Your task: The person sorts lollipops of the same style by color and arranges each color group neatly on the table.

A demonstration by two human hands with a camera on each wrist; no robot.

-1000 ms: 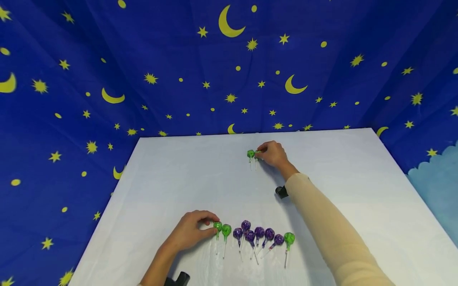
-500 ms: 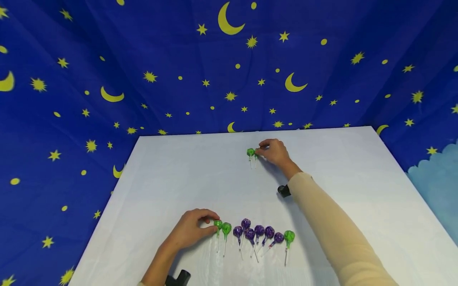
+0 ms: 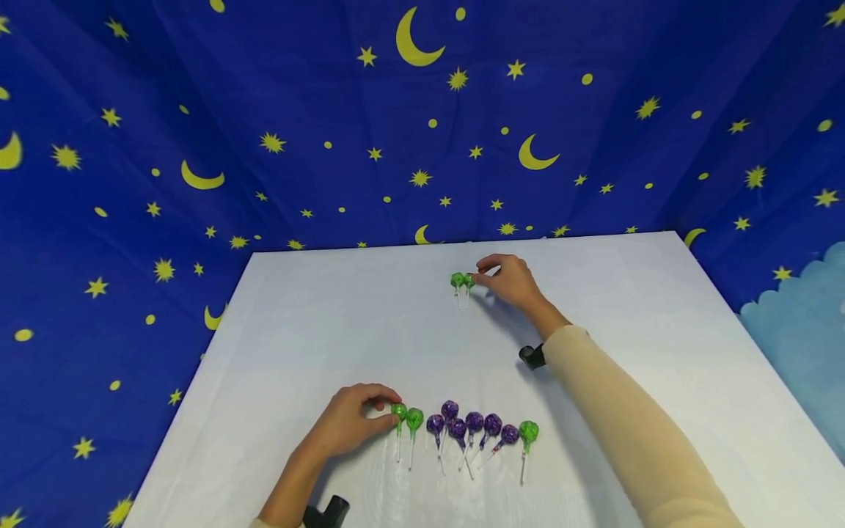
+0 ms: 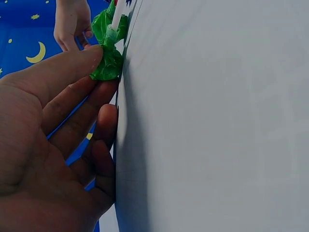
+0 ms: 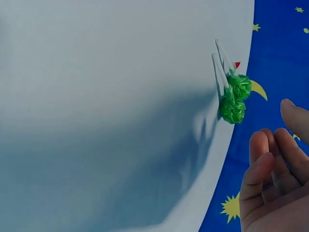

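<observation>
My left hand [image 3: 350, 424] pinches the head of a green lollipop [image 3: 399, 412] between thumb and finger; the left wrist view shows the thumb on its green wrapper [image 4: 110, 65]. A second green lollipop [image 3: 414, 419] lies just right of it. Farther back, two green lollipops [image 3: 458, 280] lie side by side, sticks toward me. My right hand [image 3: 513, 282] is just right of them, fingers bent loosely; in the right wrist view the hand [image 5: 277, 183] is apart from the nearer green head [image 5: 232, 112] and holds nothing.
Several purple lollipops [image 3: 474, 422] lie in a cluster, some sticks crossing, with a green one [image 3: 529, 431] at their right end. The white table [image 3: 317, 323] ends at a blue curtain [image 3: 343, 88] with moons and stars. Black wrist devices [image 3: 532, 356] sit near both wrists.
My right hand has let go of the right-hand one of the two far green lollipops and drawn slightly right. The left hand keeps its pinch. The head view has shifted a little.
</observation>
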